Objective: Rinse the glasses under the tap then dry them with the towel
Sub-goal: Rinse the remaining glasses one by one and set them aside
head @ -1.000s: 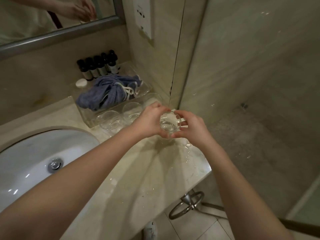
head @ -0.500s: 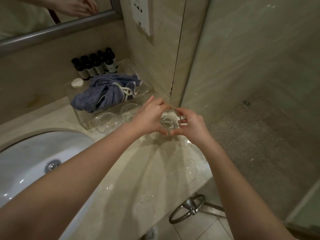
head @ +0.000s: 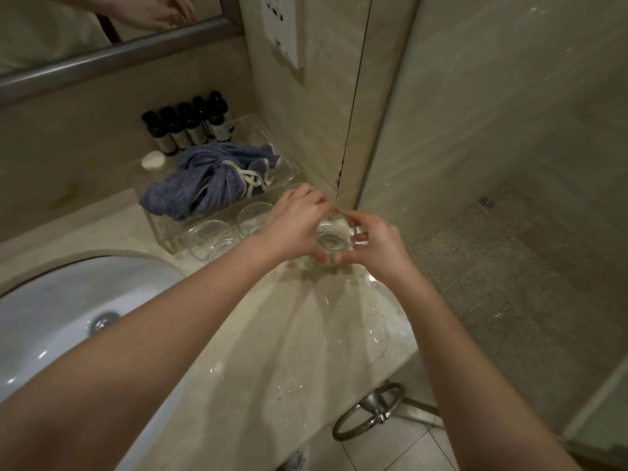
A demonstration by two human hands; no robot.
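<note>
While both hands [head: 294, 226] [head: 377, 244] grasp one glass [head: 334, 237]: wet marble counter [head: 289, 351], white basin [head: 68, 300], tiled shower floor [head: 509, 266].

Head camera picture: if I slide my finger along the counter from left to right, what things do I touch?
Sink → two empty glasses → left hand → held glass → right hand.

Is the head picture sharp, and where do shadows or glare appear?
Head view: dim, warm light, fairly sharp; wide-angle bending at the edges; arm shadows fan across the wet counter; small glints on the held glass and the sink.
</note>
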